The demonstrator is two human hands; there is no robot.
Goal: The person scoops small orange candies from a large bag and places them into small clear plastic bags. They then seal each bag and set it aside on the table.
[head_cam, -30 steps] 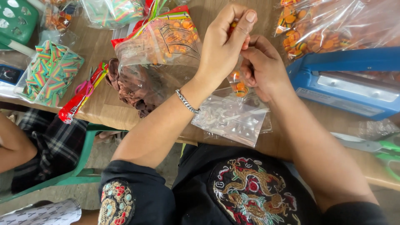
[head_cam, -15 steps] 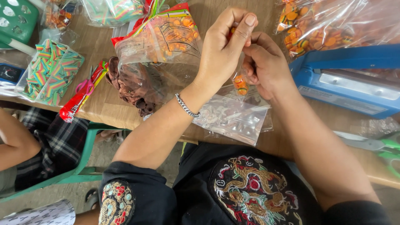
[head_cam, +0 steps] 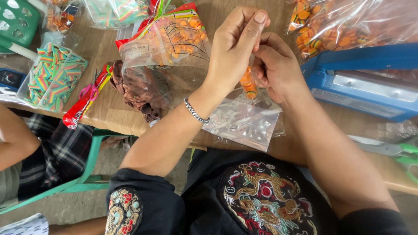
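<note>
Wooden table [head_cam: 109, 48] spans the far side, crowded. Blue heat sealer [head_cam: 361, 78] sits far right, just beside the hands. Big open bag of orange candies [head_cam: 170, 39] left of centre, brown ones beneath it. Left hand [head_cam: 233, 48] and right hand [head_cam: 276, 69] meet at centre, both pinched shut on a small clear bag [head_cam: 248, 85] (few orange candies inside), held above a stack of empty clear bags [head_cam: 244, 124] at the near edge.

Orange striped candy [head_cam: 248, 86], blue sealer [head_cam: 365, 82], rainbow-striped sweets [head_cam: 52, 76], green scissors [head_cam: 402, 153]
</note>
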